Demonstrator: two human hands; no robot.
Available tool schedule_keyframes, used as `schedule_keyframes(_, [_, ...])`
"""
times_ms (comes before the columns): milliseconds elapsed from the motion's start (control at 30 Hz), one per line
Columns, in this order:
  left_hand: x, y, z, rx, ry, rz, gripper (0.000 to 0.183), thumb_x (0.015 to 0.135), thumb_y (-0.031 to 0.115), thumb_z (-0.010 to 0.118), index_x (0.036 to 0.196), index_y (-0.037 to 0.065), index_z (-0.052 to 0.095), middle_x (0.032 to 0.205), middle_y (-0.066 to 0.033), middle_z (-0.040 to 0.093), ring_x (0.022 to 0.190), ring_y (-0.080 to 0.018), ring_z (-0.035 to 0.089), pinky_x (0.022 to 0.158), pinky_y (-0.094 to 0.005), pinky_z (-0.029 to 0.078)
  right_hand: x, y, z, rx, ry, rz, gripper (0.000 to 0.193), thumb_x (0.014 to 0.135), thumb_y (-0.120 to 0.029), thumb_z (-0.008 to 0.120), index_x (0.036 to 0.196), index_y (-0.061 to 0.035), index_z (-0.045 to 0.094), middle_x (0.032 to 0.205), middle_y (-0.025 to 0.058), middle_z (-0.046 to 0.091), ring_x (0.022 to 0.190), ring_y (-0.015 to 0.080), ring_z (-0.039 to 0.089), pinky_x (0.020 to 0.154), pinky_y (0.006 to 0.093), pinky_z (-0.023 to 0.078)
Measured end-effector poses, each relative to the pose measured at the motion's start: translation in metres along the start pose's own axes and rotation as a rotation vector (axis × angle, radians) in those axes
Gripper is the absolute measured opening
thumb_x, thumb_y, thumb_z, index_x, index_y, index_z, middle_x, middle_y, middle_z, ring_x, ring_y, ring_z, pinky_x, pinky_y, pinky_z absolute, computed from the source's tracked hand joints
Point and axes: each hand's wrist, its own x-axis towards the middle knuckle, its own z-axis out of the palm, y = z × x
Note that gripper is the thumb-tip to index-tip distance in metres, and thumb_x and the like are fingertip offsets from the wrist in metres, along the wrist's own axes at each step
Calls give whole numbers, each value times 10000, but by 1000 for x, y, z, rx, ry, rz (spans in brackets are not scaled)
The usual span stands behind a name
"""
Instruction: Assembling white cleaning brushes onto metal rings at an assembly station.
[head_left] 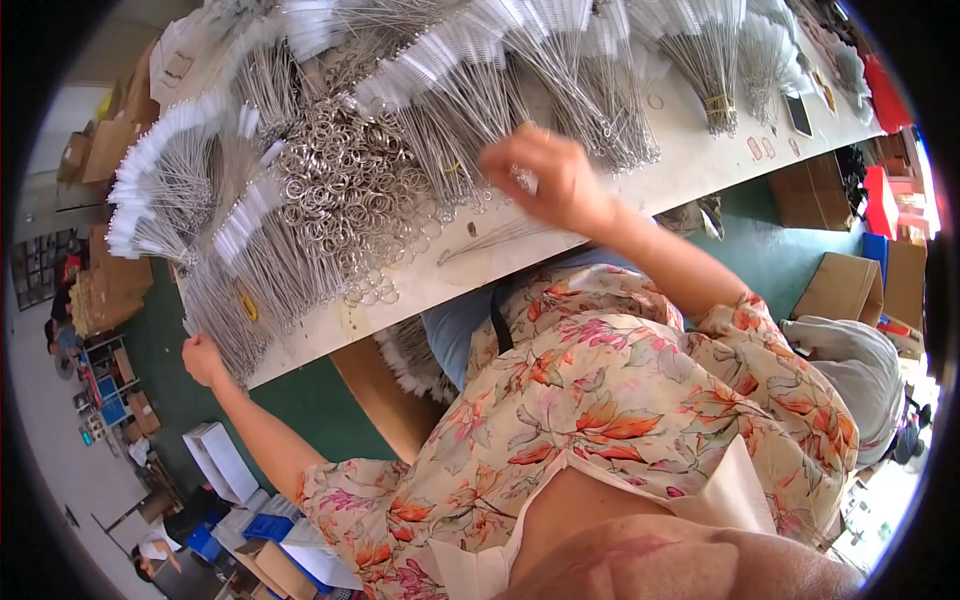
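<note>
My left hand (pixel 202 360) is at the table's left front corner, its fingers curled closed against the end of a pile of thin wire brushes (pixel 225 318); what they hold, if anything, is hidden. Over the middle of the table I have my right hand (pixel 545 180) raised, slightly blurred, with the fingers bent inward. I cannot make out anything in its grip. Below it a few loose wire brushes (pixel 490 238) lie near the front edge. Between my hands sits a large heap of shiny metal split rings (pixel 345 185), some scattered toward the edge.
Fanned bundles of white-bristled wire brushes (pixel 455 75) cover the back of the white table (pixel 700 175). A dark phone (pixel 798 115) lies at the right. Cardboard boxes (pixel 838 287) stand on the green floor to the right, and shelves and bins (pixel 275 525) to the left.
</note>
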Motion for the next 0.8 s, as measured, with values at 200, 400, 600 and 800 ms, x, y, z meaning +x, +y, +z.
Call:
schedule_keyframes(200, [-1,-17,8,-146,-60,8,228,724,264,605,833,74,666,842,-133,662,734,-285,649,703,-386,504,53,40,-18,-116,-48,190,117,819,-103,609,914,-37,623,820,97,634,669,197,628,622,304,513])
schedule_keyframes(400, [0,-21,18,-380,-176,-51,137,725,147,608,811,69,681,708,-56,660,616,-160,641,591,-301,519,76,55,21,-437,-307,320,236,816,-315,577,945,-124,625,918,68,644,821,278,622,706,386,493])
schedule_keyframes(600, [-5,0,15,-691,-83,-165,243,778,316,631,793,87,711,647,-16,664,602,-141,643,623,-302,493,82,70,7,-6,-163,483,219,747,-250,675,884,-79,676,794,61,673,705,151,624,654,282,483])
schedule_keyframes(800, [2,-44,19,-493,-88,-120,239,765,288,631,775,61,703,665,-44,671,637,-175,650,644,-323,499,109,63,-48,340,329,601,295,874,-256,528,996,-6,624,841,68,610,678,112,591,658,244,473])
